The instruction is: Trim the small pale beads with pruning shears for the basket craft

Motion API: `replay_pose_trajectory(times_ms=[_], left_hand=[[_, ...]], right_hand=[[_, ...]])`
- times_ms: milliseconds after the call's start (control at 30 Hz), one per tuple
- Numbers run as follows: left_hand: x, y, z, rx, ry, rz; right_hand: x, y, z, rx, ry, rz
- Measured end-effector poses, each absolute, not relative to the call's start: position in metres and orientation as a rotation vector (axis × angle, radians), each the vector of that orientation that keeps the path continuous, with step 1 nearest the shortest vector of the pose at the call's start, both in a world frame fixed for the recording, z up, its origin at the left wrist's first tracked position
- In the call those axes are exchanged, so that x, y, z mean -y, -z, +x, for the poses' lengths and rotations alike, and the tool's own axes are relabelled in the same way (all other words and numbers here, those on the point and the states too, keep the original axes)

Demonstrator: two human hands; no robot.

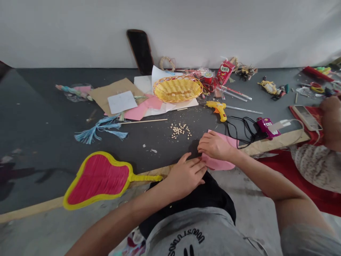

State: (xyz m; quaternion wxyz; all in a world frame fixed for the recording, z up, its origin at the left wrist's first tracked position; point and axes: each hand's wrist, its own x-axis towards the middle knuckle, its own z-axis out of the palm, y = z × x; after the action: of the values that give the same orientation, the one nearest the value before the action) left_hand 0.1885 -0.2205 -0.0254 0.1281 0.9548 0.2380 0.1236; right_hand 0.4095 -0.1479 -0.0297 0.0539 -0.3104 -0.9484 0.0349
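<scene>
A sheet of pink paper [221, 164] lies at the table's front edge, partly hanging over it. Across the paper rests my right hand [217, 145], its fingers curled and closed on the sheet's left part. My left hand [186, 173] meets the paper's left edge with its fingertips closed on it; one finger sticks up apart. What lies under the fingertips is hidden. To the left, a crimson fan [99, 179] with a yellow border and handle overhangs the table edge. Small pale beads or pieces [179, 131] are heaped just beyond my hands.
A yellow glue gun [218, 109] lies behind the paper, near black cords [243, 128] and a purple power block [268, 128]. Farther back stand a yellow woven basket [177, 89], a red drink carton [225, 72] and a leaning phone [140, 51]. Another person's hand [330, 106] is at right.
</scene>
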Motion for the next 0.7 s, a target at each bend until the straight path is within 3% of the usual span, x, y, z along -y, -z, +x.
replay_pose_trajectory(times_ms=[233,433,700], left_hand=[[0.195,0.006,0.125,-0.992,-0.500,2.744],[0.162,0.002,0.052,-1.705,-0.229,2.519],[0.157,0.019,0.067,-1.569,-0.238,2.459]], right_hand=[[0.154,0.030,0.403,3.010,0.112,-0.938],[0.148,0.016,0.394,2.944,-0.007,-1.033],[0.124,0.009,0.371,2.751,-0.251,-1.121]])
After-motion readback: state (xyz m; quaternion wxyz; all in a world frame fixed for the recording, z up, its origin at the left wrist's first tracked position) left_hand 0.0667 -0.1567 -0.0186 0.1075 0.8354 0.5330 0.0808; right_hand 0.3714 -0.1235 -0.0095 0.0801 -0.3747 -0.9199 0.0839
